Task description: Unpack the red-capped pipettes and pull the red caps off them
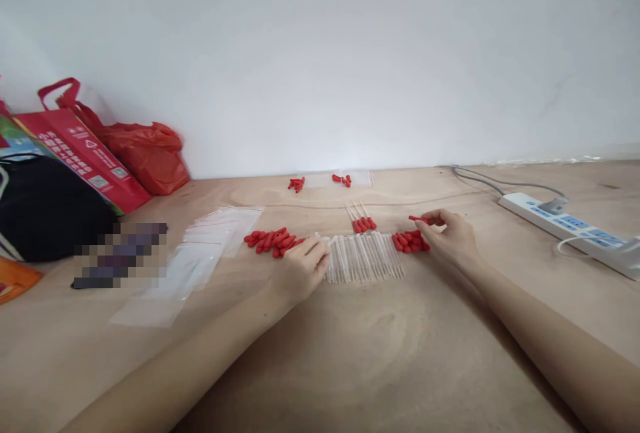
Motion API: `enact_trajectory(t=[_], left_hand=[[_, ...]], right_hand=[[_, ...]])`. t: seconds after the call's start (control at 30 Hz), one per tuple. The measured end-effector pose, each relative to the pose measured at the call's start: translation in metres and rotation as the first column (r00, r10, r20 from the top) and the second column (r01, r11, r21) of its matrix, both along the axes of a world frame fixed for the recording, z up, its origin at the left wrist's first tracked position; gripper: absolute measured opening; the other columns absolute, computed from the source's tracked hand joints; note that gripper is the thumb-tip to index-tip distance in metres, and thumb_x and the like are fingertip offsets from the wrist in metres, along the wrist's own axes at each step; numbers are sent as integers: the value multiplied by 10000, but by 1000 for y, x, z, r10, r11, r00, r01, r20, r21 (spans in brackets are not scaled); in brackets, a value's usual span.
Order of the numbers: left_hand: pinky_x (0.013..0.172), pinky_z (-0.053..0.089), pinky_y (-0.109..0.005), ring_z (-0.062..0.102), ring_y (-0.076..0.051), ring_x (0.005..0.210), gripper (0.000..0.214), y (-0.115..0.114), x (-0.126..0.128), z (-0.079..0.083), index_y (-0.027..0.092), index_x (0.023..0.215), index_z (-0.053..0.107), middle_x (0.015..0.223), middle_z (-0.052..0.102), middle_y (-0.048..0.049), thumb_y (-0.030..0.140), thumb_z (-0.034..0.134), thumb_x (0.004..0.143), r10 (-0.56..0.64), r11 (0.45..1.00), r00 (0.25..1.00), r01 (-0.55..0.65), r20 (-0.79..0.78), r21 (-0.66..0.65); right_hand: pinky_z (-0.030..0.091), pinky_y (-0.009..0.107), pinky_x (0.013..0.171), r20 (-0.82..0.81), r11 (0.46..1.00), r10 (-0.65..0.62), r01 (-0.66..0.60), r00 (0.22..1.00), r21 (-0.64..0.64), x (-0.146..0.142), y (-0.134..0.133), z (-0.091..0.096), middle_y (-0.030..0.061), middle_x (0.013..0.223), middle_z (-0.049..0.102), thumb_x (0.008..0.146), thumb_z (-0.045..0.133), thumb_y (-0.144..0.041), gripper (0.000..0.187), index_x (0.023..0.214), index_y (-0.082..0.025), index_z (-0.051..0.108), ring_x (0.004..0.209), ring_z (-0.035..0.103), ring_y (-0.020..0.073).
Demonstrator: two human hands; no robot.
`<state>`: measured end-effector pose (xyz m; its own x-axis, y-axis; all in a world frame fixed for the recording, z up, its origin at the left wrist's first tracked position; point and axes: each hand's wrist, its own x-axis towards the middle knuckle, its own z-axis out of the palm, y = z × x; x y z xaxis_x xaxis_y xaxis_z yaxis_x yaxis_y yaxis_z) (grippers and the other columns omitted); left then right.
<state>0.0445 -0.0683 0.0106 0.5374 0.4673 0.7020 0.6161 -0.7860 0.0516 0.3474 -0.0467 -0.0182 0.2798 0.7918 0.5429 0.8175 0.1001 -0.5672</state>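
A row of clear glass tubes (367, 257) lies on the wooden table (350, 353) between my hands. My left hand (301, 268) rests closed at the row's left end, fingers curled on a tube there. A pile of red rubber bulbs (273, 240) sits just beyond that hand. My right hand (450, 236) pinches one red bulb (418, 219) above a second red pile (410, 241) at the row's right end. Three assembled droppers with red bulbs (363, 219) lie behind the row.
Clear plastic bags (195, 259) lie to the left. Red bags (145, 153) and a black bag (45, 206) stand at the far left by the wall. A white power strip (570, 227) lies at right. More red bulbs (320, 181) sit near the wall.
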Motion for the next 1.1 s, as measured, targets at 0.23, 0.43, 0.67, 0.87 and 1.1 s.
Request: enact_trajectory(t=[0.23, 0.43, 0.67, 0.87, 1.1], left_hand=[[543, 427, -223, 516, -126, 615, 143, 7, 36, 2, 145, 678, 494, 709, 526, -26, 59, 406, 751, 27, 999, 948, -33, -317, -13], [591, 436, -240, 519, -133, 632, 135, 3, 45, 2, 138, 682, 512, 708, 526, -29, 129, 438, 795, -18, 993, 909, -32, -416, -111], [696, 462, -303, 551, -194, 767, 220, -2, 38, -6, 104, 798, 553, 783, 581, -74, 320, 509, 811, -102, 984, 948, 51, -302, -172], [715, 464, -334, 544, -212, 799, 329, -3, 33, -10, 109, 858, 554, 822, 591, -87, 429, 522, 787, -151, 978, 961, 112, -233, -174], [797, 429, -392, 529, -237, 886, 479, -6, 4, -8, 121, 988, 557, 936, 587, -118, 515, 560, 715, -118, 993, 987, 118, -108, -5]], right_hand=[[375, 291, 651, -31, 990, 42, -46, 999, -130, 6, -4, 6, 22, 746, 643, 661, 565, -458, 280, 778, -212, 632, 707, 547, 176], [367, 306, 711, -22, 986, 56, -59, 998, -157, -3, -5, 11, 17, 752, 646, 667, 557, -494, 296, 739, -216, 631, 747, 547, 179], [323, 392, 760, 104, 958, -45, 73, 994, -279, -20, -6, 17, 29, 751, 642, 671, 510, -526, 319, 697, -231, 629, 829, 540, 242], [302, 420, 771, 131, 951, -32, 70, 991, -301, -25, -4, 16, 26, 775, 643, 664, 503, -536, 324, 695, -240, 630, 836, 538, 252], [318, 384, 757, 71, 960, -42, 60, 997, -273, -25, -4, 18, 32, 795, 649, 664, 506, -539, 347, 741, -223, 625, 825, 555, 236]])
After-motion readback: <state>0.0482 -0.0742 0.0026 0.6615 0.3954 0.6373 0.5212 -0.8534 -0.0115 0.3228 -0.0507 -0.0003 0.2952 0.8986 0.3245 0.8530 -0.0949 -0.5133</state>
